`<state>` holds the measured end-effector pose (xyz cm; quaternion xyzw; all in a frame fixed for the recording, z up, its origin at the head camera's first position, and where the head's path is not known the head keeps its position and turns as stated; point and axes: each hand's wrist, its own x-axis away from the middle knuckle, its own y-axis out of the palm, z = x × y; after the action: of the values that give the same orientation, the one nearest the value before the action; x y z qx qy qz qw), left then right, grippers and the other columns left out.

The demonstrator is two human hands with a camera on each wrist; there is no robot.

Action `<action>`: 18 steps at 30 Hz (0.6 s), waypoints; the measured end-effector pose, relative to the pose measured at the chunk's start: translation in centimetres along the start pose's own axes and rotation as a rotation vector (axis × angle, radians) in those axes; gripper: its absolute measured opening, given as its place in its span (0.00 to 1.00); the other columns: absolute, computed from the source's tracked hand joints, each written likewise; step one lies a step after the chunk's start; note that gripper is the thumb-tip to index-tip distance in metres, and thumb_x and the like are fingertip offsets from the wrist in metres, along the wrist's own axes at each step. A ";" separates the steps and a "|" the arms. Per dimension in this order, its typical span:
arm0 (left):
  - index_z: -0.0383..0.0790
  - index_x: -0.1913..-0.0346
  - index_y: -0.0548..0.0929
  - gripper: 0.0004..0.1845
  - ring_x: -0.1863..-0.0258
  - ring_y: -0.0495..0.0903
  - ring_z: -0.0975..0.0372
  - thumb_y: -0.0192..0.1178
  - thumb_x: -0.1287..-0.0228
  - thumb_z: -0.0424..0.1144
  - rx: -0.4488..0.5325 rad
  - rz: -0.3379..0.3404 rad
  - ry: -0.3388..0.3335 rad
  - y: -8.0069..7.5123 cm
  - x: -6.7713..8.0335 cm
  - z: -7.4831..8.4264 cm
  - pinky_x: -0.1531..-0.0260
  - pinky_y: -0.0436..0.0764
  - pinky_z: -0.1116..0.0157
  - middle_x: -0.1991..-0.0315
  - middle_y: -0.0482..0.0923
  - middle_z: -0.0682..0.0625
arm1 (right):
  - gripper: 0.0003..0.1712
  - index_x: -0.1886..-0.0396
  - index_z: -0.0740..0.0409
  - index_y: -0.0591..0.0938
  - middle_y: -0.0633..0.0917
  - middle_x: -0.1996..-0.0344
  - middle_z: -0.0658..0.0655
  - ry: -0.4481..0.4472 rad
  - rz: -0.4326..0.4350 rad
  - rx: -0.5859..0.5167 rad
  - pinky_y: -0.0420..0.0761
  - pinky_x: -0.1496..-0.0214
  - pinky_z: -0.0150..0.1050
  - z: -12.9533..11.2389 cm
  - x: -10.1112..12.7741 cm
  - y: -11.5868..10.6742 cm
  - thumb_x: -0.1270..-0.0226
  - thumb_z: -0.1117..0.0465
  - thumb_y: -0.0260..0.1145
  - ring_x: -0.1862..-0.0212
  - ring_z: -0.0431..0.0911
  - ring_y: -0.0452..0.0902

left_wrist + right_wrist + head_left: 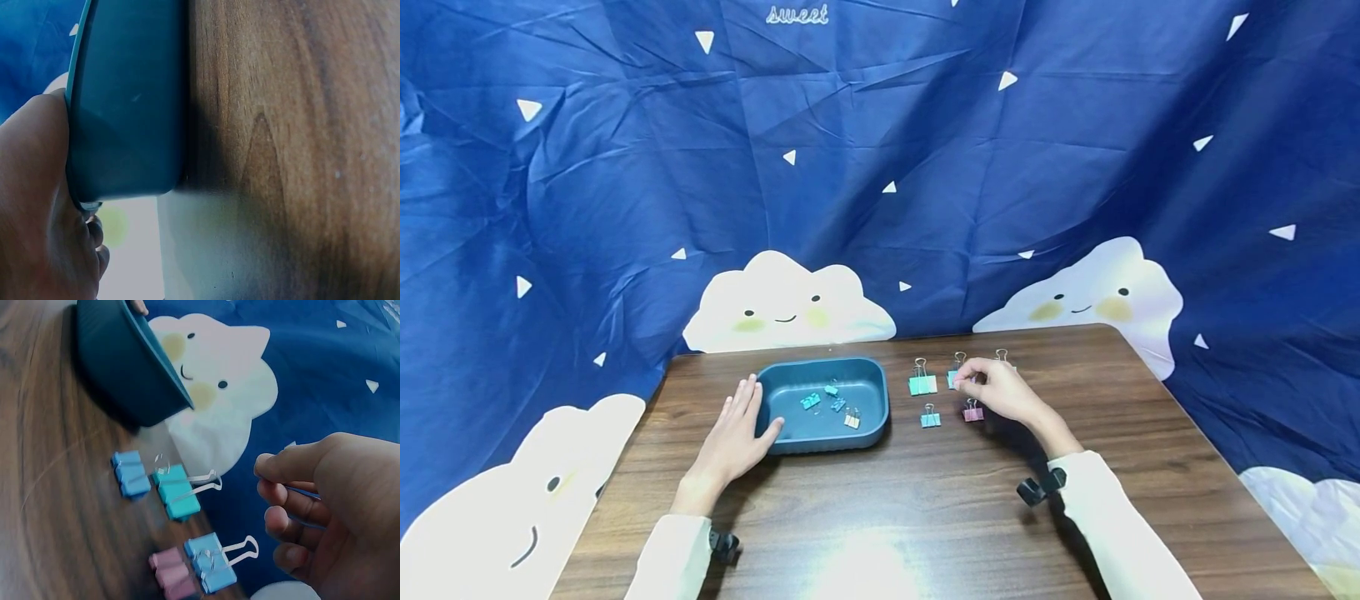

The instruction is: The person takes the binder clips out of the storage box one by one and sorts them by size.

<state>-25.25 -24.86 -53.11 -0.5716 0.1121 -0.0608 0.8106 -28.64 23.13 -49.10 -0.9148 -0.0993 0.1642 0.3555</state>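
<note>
My left hand (739,427) rests on the left side of a dark teal tray (886,400), its fingers extended along the rim and its thumb at the near left corner. Inside the tray lie several small binder clips, among them a teal binder clip (810,402) and a cream binder clip (852,420). Over the binder clips on the table, my right hand (1002,392) hovers with loosely bent fingers and nothing visible in them. Nearest it is a blue binder clip (215,565), apart from the fingertips in the right wrist view and partly hidden in the head view.
Right of the tray stand a teal binder clip (922,385), a small blue binder clip (930,418) and a pink binder clip (973,413). Another binder clip (1002,354) is mostly behind the right hand. A blue cloth (880,167) hangs behind the wooden table (970,517).
</note>
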 end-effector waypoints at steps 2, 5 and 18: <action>0.26 0.16 0.51 0.47 0.13 0.44 0.41 0.53 0.19 0.58 0.001 0.002 0.001 0.0 0.0 0.0 0.14 0.49 0.41 0.13 0.43 0.34 | 0.03 0.63 0.55 0.90 0.89 0.66 0.49 -0.013 -0.007 -0.003 0.78 0.62 0.31 -0.7 -0.5 0.2 0.28 0.62 0.72 0.66 0.41 0.79; 0.26 0.16 0.51 0.47 0.13 0.43 0.41 0.54 0.19 0.57 0.007 0.003 0.000 0.1 0.0 0.0 0.14 0.48 0.41 0.13 0.43 0.34 | 0.03 0.62 0.54 0.90 0.90 0.65 0.49 -0.038 -0.012 0.007 0.78 0.62 0.31 -1.7 -1.3 0.5 0.28 0.61 0.72 0.66 0.41 0.79; 0.26 0.16 0.51 0.48 0.12 0.43 0.41 0.52 0.19 0.60 0.007 -0.001 0.001 0.1 0.0 -0.1 0.14 0.47 0.41 0.13 0.43 0.34 | 0.02 0.61 0.51 0.90 0.89 0.66 0.47 -0.097 -0.081 0.016 0.79 0.59 0.33 -5.2 -4.1 2.8 0.27 0.61 0.72 0.65 0.39 0.78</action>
<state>-25.28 -24.90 -53.19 -0.5688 0.1122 -0.0618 0.8124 -30.33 16.64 -46.49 -0.8980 -0.1519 0.1948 0.3640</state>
